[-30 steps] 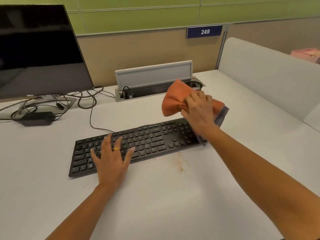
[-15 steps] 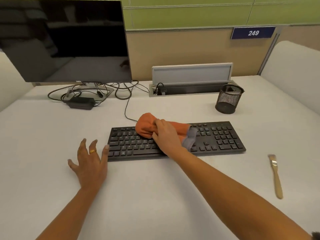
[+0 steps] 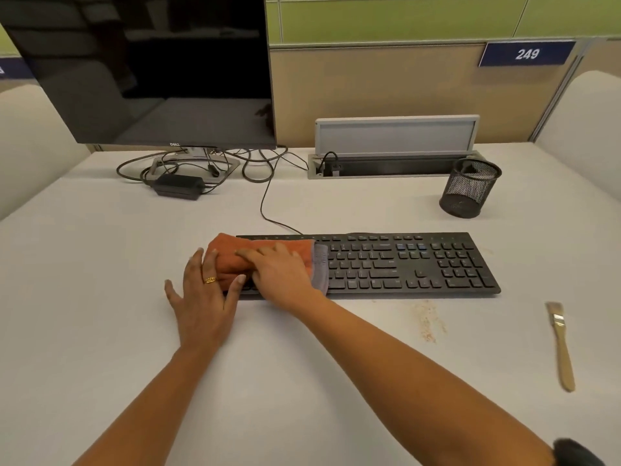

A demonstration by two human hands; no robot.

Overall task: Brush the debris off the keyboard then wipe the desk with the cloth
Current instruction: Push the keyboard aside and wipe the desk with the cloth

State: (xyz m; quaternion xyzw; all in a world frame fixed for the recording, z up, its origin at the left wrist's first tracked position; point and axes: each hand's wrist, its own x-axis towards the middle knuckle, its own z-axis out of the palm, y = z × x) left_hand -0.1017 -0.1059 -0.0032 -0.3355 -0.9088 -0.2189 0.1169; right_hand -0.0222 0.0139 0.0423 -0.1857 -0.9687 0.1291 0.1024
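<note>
A black keyboard (image 3: pixel 403 264) lies across the middle of the white desk (image 3: pixel 100 264). An orange cloth (image 3: pixel 235 253) with a grey edge covers the keyboard's left end. My right hand (image 3: pixel 279 274) lies on top of the cloth, fingers curled over it, pressing it down. My left hand (image 3: pixel 201 297) rests flat on the desk at the keyboard's left end, fingers straight and touching the cloth's left side. A patch of brownish debris (image 3: pixel 426 321) sits on the desk in front of the keyboard's right half. A wooden brush (image 3: pixel 561 344) lies at the right.
A dark monitor (image 3: pixel 151 68) stands at the back left with cables and a power brick (image 3: pixel 179 186) below it. A black mesh pen cup (image 3: pixel 468 188) stands at the back right beside an open cable tray (image 3: pixel 393 153). Padded dividers flank the desk.
My right hand has swept the cloth leftward along the keyboard, from its right end to its left end. My left hand came off the keys and now rests beside the cloth.
</note>
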